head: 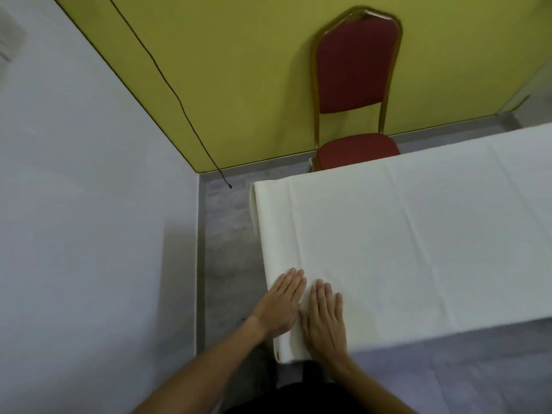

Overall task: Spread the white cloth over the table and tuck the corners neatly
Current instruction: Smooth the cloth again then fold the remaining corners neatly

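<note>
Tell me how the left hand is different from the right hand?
The left hand sits by the end edge of the white cloth; the right hand sits further in. The left hand slants inward; the right hand points straight ahead. Both lie flat on it, fingers straight.

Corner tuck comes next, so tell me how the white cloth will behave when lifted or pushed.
Likely floppy: the white cloth droops in a soft fold at its far corner. Probably thin, light: fold creases show across it. It may bunch when pushed; left hand and right hand lie flat on it.
</note>
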Tool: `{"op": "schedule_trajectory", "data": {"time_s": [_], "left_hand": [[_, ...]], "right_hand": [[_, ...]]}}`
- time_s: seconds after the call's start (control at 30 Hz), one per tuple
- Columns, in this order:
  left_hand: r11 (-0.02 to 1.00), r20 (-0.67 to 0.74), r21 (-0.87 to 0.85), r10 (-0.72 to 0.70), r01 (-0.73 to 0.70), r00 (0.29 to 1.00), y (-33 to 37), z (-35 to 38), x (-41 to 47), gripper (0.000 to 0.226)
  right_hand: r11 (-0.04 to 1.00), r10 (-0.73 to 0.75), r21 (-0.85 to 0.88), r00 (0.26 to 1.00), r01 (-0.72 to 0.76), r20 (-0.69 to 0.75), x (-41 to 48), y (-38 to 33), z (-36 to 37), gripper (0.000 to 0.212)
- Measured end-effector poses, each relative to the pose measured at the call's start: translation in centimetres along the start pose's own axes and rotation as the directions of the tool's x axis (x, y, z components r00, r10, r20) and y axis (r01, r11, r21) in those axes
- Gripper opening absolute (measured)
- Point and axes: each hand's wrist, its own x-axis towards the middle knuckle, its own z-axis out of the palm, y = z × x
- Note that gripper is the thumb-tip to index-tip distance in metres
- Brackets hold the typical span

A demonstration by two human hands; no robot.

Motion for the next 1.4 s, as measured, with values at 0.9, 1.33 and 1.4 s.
{"op": "schedule_trajectory", "data": {"time_s": [0.9,1.33,1.4], "left_hand": [[0.937,0.144,-0.024,0.349,-0.349,0.926,-24.5,-7.1,23.9,0.098],[0.857,0.287,-0.4,0.453,-0.324,0.844,-34.5,-9.9,21.2,0.107],[0.847,0.242,-0.39,0.473,-0.362,0.847,-35.2,-9.3,20.9,0.114]], "right_hand": [[0.666,0.738,0.026,0.654,-0.745,-0.164,12.5,-8.3,1.9,0.083],[0.576,0.815,0.033,0.572,-0.816,-0.094,17.5,-12.3,0.8,0.09],[0.677,0.735,0.042,0.674,-0.735,-0.069,21.1,-14.0,1.2,0.086]]}}
